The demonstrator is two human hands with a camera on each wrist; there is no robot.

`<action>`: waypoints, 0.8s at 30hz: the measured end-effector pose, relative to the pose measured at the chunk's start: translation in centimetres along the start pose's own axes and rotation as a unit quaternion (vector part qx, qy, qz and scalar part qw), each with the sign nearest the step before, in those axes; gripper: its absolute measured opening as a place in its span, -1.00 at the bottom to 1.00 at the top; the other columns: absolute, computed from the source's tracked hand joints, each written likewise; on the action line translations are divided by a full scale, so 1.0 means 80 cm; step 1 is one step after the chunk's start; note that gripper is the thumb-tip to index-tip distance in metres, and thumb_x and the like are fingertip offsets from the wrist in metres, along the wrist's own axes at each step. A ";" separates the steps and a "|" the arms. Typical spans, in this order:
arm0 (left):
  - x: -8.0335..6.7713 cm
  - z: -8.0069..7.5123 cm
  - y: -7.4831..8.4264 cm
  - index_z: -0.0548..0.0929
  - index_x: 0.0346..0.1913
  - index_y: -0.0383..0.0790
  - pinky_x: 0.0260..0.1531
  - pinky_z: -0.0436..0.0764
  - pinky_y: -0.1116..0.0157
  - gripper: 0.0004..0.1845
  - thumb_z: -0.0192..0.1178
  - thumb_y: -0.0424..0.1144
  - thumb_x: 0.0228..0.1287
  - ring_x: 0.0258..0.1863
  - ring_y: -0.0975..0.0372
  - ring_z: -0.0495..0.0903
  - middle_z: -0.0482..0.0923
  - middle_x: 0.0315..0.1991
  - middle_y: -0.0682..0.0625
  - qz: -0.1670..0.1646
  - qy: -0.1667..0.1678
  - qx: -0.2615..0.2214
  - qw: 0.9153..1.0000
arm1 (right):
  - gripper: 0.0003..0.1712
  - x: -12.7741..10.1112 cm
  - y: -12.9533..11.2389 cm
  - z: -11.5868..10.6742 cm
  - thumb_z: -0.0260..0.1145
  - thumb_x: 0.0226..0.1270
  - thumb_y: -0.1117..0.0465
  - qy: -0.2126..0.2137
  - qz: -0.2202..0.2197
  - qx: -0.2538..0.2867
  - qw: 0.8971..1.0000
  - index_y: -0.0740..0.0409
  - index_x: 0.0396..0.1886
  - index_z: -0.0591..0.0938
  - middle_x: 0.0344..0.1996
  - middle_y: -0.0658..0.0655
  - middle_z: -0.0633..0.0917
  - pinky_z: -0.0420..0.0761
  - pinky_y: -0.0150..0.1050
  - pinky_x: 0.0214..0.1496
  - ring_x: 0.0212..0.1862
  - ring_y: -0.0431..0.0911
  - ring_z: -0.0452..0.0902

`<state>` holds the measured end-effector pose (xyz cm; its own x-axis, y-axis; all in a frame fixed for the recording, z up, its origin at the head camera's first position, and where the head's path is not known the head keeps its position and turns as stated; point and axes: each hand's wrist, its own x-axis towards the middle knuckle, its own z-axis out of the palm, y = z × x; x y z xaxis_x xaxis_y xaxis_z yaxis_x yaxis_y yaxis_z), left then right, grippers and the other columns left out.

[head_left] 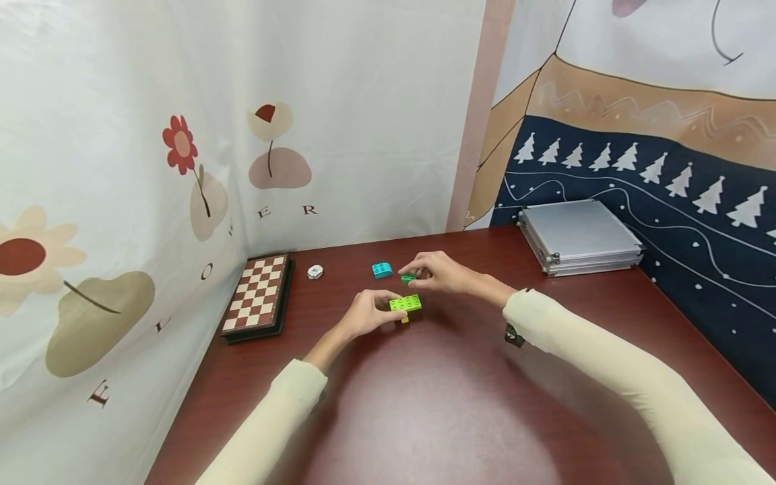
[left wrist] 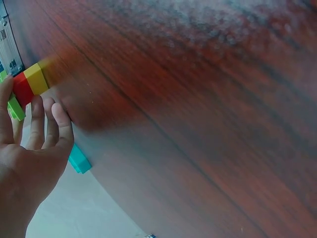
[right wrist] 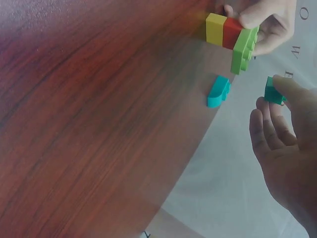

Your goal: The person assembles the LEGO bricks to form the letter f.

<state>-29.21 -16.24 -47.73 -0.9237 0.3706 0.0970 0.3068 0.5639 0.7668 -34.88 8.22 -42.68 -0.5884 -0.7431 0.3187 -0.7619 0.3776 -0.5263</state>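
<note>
My left hand (head_left: 368, 314) grips a small stack of toy building bricks: a long lime green brick (head_left: 405, 303) on top, a red brick (right wrist: 231, 32) beneath it and a yellow brick (right wrist: 215, 29) at the bottom. Between thumb and fingertips, my right hand (head_left: 444, 271) pinches a small dark green brick (right wrist: 274, 91), just behind the stack in the head view. A turquoise brick (head_left: 382, 270) with a curved side lies on the table beyond both hands; the right wrist view shows its rounded end.
On the left of the brown table (head_left: 424, 417) lies a checkered board box (head_left: 257, 293). Near it sits a small white patterned disc (head_left: 315, 271). A flat silver case (head_left: 578, 236) rests at the back right. Printed curtains (head_left: 364, 121) hang along the far edge.
</note>
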 end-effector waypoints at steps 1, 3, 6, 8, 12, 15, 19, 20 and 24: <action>0.000 0.000 0.000 0.81 0.03 -0.07 -0.35 0.60 0.31 -0.64 0.56 -0.07 0.20 -0.31 0.20 0.68 0.77 -0.29 0.04 0.000 0.000 0.003 1.000 | -0.63 -0.001 -0.001 0.001 0.47 0.38 0.31 -0.004 0.004 0.003 1.000 0.18 0.16 0.75 -0.13 0.14 0.71 0.68 -0.33 -0.12 -0.21 -0.16 0.66; 0.000 0.001 0.000 0.81 0.03 -0.08 -0.35 0.60 0.31 -0.64 0.55 -0.07 0.20 -0.31 0.21 0.68 0.77 -0.29 0.05 0.000 0.000 0.005 1.000 | -0.64 -0.002 -0.002 0.003 0.47 0.38 0.28 -0.009 0.010 0.010 1.000 0.20 0.15 0.74 -0.11 0.15 0.71 0.68 -0.33 -0.11 -0.19 -0.13 0.66; 0.000 0.001 -0.001 0.81 0.04 -0.10 -0.34 0.61 0.32 -0.64 0.55 -0.07 0.21 -0.31 0.23 0.68 0.77 -0.28 0.06 0.002 0.000 0.005 1.000 | -0.64 -0.003 -0.003 0.006 0.48 0.38 0.26 -0.010 0.011 0.020 1.000 0.25 0.13 0.74 -0.10 0.16 0.70 0.70 -0.27 -0.09 -0.16 -0.08 0.68; 0.000 0.001 0.000 0.81 0.03 -0.11 -0.34 0.61 0.32 -0.64 0.55 -0.08 0.21 -0.31 0.24 0.68 0.77 -0.29 0.06 0.003 0.002 0.005 1.000 | -0.64 -0.003 -0.003 0.008 0.49 0.37 0.25 -0.009 0.003 0.022 1.000 0.29 0.11 0.74 -0.10 0.15 0.70 0.72 -0.21 -0.08 -0.15 -0.06 0.69; 0.001 0.001 0.000 0.82 0.02 -0.12 -0.35 0.60 0.34 -0.64 0.56 -0.10 0.20 -0.31 0.25 0.69 0.78 -0.29 0.06 0.003 0.008 0.011 1.000 | -0.63 -0.004 -0.003 0.013 0.51 0.35 0.26 -0.012 -0.011 0.025 1.000 0.32 0.09 0.74 -0.07 0.14 0.74 0.74 -0.16 -0.07 -0.14 -0.08 0.71; 0.001 0.001 -0.001 0.81 0.01 -0.14 -0.36 0.61 0.35 -0.64 0.57 -0.12 0.19 -0.32 0.26 0.69 0.77 -0.31 0.07 0.001 0.011 0.014 1.000 | -0.61 -0.005 -0.004 0.016 0.52 0.33 0.25 -0.022 -0.010 0.027 0.999 0.31 0.10 0.73 -0.05 0.12 0.78 0.73 -0.26 -0.08 -0.14 -0.13 0.72; 0.002 0.002 -0.003 0.81 0.02 -0.17 -0.37 0.62 0.35 -0.63 0.57 -0.13 0.18 -0.33 0.28 0.68 0.77 -0.31 0.07 -0.002 0.013 0.015 1.000 | -0.61 -0.005 -0.004 0.021 0.53 0.33 0.21 -0.031 -0.006 0.025 0.999 0.26 0.10 0.73 -0.10 0.08 0.79 0.69 -0.38 -0.12 -0.17 -0.19 0.71; 0.002 0.002 -0.003 0.81 0.02 -0.16 -0.37 0.62 0.35 -0.63 0.57 -0.13 0.18 -0.33 0.28 0.69 0.77 -0.30 0.07 -0.003 0.013 0.015 1.000 | -0.61 -0.005 -0.005 0.022 0.54 0.32 0.20 -0.032 -0.004 0.026 0.999 0.24 0.09 0.74 -0.12 0.06 0.79 0.69 -0.39 -0.12 -0.18 -0.21 0.71; 0.002 0.003 -0.004 0.80 0.02 -0.17 -0.38 0.62 0.35 -0.63 0.57 -0.14 0.18 -0.31 0.26 0.70 0.78 -0.28 0.05 -0.002 0.014 0.012 1.000 | -0.63 -0.005 -0.004 0.027 0.57 0.29 0.15 -0.025 0.001 0.024 0.999 0.16 0.04 0.75 -0.21 -0.01 0.77 0.68 -0.39 -0.15 -0.22 -0.25 0.68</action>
<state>-29.41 -16.16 -48.09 -0.9306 0.3482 0.1127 0.3090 0.5825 0.7518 -33.78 7.18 -44.34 -0.5751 -0.7695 0.2779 -0.7455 0.3530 -0.5653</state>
